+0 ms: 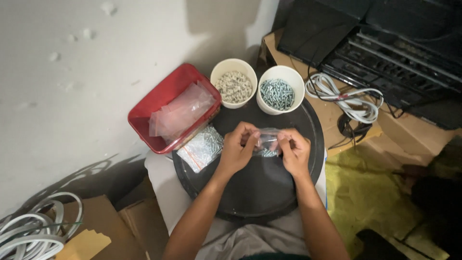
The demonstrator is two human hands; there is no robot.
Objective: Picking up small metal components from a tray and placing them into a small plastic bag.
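Bag (267,143) contents blurred between hands (264,150).

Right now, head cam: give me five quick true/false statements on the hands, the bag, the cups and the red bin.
1. Both hands, left hand and right hand, pinch one small clear bag between them. True.
2. The two white cups are empty. False: the left cup holds pale small pieces and the right cup holds silvery screws.
3. The red bin holds empty clear bags. True.
4. A filled bag of screws lies right of the right hand. False: it lies left of the left hand, beside the red bin.
5. The hands work over a round black tray. True.
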